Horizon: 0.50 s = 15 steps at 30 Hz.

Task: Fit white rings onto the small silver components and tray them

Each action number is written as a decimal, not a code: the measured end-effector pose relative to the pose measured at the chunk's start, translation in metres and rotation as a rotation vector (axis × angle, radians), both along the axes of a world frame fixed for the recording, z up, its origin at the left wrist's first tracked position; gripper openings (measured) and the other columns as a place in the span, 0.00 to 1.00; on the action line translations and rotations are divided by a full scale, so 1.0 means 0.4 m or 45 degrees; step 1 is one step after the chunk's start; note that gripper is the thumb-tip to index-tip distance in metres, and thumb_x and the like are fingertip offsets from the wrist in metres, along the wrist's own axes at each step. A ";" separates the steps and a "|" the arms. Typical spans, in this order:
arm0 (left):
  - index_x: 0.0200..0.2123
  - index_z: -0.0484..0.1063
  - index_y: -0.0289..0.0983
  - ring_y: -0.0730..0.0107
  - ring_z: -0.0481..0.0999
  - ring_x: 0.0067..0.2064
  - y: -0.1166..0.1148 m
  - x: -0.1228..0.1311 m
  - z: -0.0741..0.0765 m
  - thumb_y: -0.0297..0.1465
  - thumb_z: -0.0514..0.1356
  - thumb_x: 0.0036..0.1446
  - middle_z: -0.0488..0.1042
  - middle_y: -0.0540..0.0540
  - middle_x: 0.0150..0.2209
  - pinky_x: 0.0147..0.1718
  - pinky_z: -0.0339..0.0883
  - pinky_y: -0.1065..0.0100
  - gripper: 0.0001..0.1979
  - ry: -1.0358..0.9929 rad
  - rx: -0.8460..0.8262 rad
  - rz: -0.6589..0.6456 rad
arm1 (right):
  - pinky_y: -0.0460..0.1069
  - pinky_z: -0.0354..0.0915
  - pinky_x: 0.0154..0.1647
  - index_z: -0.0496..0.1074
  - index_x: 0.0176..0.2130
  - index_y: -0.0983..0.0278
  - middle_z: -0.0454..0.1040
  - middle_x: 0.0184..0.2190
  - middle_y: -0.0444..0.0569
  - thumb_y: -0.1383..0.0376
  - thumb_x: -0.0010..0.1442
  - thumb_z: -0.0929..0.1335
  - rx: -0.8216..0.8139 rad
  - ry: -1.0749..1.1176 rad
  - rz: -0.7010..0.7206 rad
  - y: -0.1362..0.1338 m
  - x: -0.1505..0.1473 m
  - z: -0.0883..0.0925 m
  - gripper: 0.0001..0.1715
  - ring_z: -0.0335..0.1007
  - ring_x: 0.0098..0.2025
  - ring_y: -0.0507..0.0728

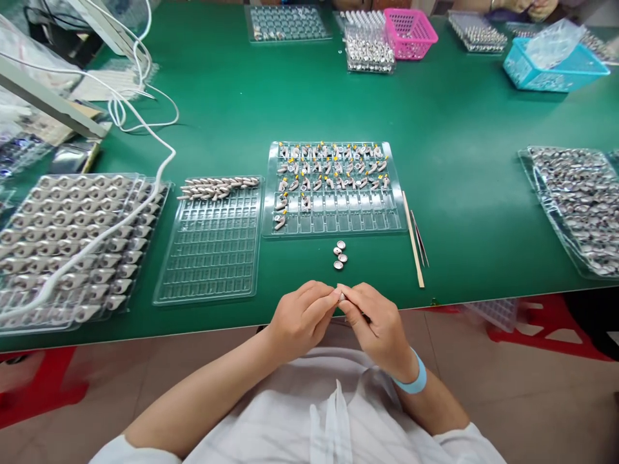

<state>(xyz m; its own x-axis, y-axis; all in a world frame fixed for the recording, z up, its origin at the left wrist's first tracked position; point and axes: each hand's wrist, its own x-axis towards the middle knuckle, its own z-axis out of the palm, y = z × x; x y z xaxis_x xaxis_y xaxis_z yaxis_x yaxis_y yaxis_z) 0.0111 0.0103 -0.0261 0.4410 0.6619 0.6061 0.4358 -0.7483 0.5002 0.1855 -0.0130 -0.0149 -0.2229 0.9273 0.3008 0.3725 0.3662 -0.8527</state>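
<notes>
My left hand [304,317] and my right hand [376,322] meet at the table's front edge, fingertips pinched together. Between them shows a small silvery round part [342,297], mostly covered by the fingers. Just beyond lie several loose round metal caps [340,258]. Behind these is a clear plastic tray [338,222], its back rows filled with small curved grey parts [316,166] bearing yellow tips. Left of it, another clear tray [207,258] holds grey elongated parts [217,188] along its far end. A wooden stick [413,245] and tweezers [420,240] lie to the right.
Stacked trays of grey parts [62,238] stand at left, crossed by a white cable [162,169]. A tray of shiny parts [580,200] lies at right. Pink [411,35] and blue baskets [551,74] stand at the back, near another person's hands [532,8].
</notes>
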 end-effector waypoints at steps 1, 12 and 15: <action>0.47 0.68 0.35 0.67 0.76 0.36 -0.001 -0.001 0.002 0.20 0.57 0.60 0.78 0.40 0.35 0.32 0.74 0.67 0.13 -0.015 -0.005 -0.007 | 0.49 0.69 0.34 0.73 0.53 0.63 0.72 0.31 0.48 0.70 0.66 0.63 -0.065 0.067 0.010 0.000 0.003 0.005 0.17 0.68 0.33 0.53; 0.51 0.69 0.37 0.68 0.75 0.36 -0.008 -0.004 0.004 0.22 0.58 0.60 0.77 0.42 0.36 0.33 0.73 0.68 0.16 -0.092 -0.007 -0.032 | 0.44 0.69 0.28 0.75 0.53 0.56 0.70 0.35 0.47 0.65 0.65 0.67 -0.386 0.389 -0.077 -0.032 0.003 -0.009 0.17 0.69 0.33 0.50; 0.51 0.70 0.36 0.68 0.75 0.36 -0.013 0.003 0.009 0.19 0.60 0.58 0.76 0.41 0.37 0.33 0.72 0.67 0.17 -0.139 -0.053 -0.024 | 0.45 0.71 0.31 0.74 0.53 0.56 0.71 0.39 0.49 0.66 0.65 0.66 -0.345 0.333 -0.123 -0.038 -0.001 -0.010 0.18 0.71 0.37 0.52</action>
